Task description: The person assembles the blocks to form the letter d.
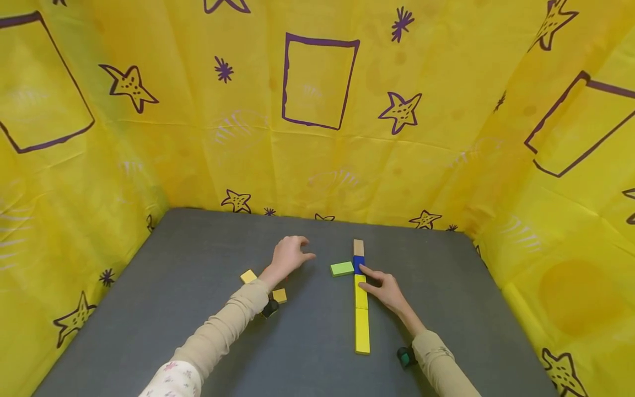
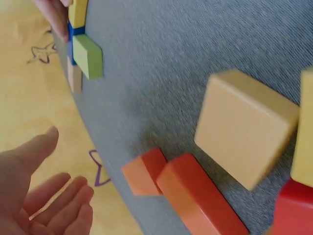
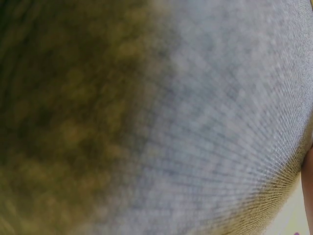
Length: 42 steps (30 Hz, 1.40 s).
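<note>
A row of blocks runs away from me on the grey table: two yellow blocks [image 1: 362, 331] end to end, then a blue block [image 1: 358, 262] and a pale wooden block [image 1: 359, 247]. A light green block [image 1: 342, 268] juts left from the blue one. My right hand [image 1: 389, 292] touches the row from its right side, fingertips at the blue block and the nearer yellow one. To the left of the row, my left hand [image 1: 289, 255] hovers with nothing in it, fingers apart and relaxed. The right wrist view shows mostly blurred sleeve and table surface.
Beneath the left forearm lie loose blocks: orange-red blocks [image 2: 195, 196], a tan block [image 2: 247, 127], a red block [image 2: 293, 210] and a yellow one [image 2: 304, 127]. Part of this pile is hidden by the arm in the head view. Yellow patterned cloth [image 1: 317, 165] walls the table.
</note>
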{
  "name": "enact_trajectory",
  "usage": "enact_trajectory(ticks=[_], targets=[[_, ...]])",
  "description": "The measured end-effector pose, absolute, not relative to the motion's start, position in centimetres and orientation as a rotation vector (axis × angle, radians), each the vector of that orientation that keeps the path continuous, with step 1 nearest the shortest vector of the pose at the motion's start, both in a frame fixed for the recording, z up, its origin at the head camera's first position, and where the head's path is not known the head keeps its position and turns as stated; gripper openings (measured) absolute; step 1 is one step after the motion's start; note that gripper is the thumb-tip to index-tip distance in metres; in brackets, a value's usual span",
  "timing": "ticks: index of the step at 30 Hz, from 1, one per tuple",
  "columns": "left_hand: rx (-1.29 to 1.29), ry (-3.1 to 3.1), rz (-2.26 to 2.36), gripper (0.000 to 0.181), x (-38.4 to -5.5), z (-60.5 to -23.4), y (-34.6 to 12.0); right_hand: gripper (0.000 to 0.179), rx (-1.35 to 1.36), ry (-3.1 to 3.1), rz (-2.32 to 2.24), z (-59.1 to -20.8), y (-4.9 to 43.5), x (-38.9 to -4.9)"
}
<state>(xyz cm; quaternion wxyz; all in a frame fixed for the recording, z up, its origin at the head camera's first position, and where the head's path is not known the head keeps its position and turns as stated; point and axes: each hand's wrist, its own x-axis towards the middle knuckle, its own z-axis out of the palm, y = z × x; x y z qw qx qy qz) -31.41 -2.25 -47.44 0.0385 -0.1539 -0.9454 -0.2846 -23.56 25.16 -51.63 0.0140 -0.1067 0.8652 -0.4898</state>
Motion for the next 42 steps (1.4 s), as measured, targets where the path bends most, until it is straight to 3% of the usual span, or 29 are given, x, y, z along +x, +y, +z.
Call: enact_trajectory(ticks=[5,11,16,29,42], targets=[[-0.288,-2.918,-0.792,0.043,-31.7,-47.9,-3.1,0.051,-0.328,2.696,-1.500,-51.5,25.3,-23.6],[-0.160,-3.007,-0.723,0.033,-32.0,-49.4,-4.1,0.051,-0.322,2.698,-1.499,-51.5,25.3,-23.6],[-0.086,-3.052,-0.685,0.038,-32.2,-50.5,-4.6,0.051,-0.320,2.694,-1.496,-51.4,25.2,-23.7],[-0.098,-2.996,-0.644,0.034,-31.7,-50.7,-3.4,0.051,-0.303,2.711,-1.483,-51.5,25.1,-23.8],[-0.162,-2.943,-0.658,0.032,-32.0,-50.9,-3.0,0.052,-0.254,2.706,-1.514,-55.1,26.5,-25.3]])
